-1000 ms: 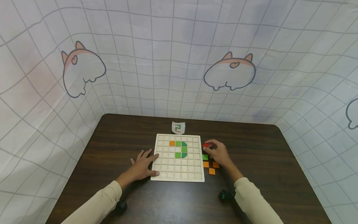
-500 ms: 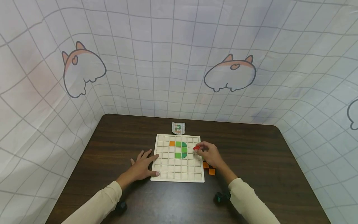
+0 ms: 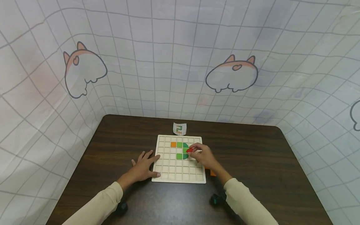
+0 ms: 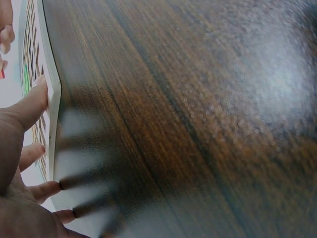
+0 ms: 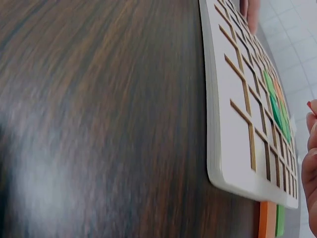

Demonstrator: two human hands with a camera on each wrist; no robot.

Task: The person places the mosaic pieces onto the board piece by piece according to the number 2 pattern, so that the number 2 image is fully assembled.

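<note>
A cream grid board (image 3: 174, 176) lies on the dark table. My left hand (image 3: 141, 167) is spread at its left edge, thumb and index fingertip resting on the rim; in the left wrist view the other fingers reach past the board's edge (image 4: 55, 94). Between thumb and fingers, my right hand (image 3: 205, 157) pinches a small red tile (image 3: 189, 150) over the coloured tiles. Set in the grid are an orange tile (image 3: 173, 144), light green square tiles (image 3: 179, 156) and dark green rounded tiles (image 3: 185, 145). The red tile partly covers one green square.
Loose orange tiles (image 3: 213, 172) lie beside the board's right edge, partly hidden under the right arm. A green tile (image 5: 280, 220) is there too. Behind the board sits a small patterned card (image 3: 179, 128). A white gridded curtain (image 3: 168, 78) surrounds the table.
My right hand has carried the red tile leftward from beside the board to above the green tiles. The left hand has stayed in place.
</note>
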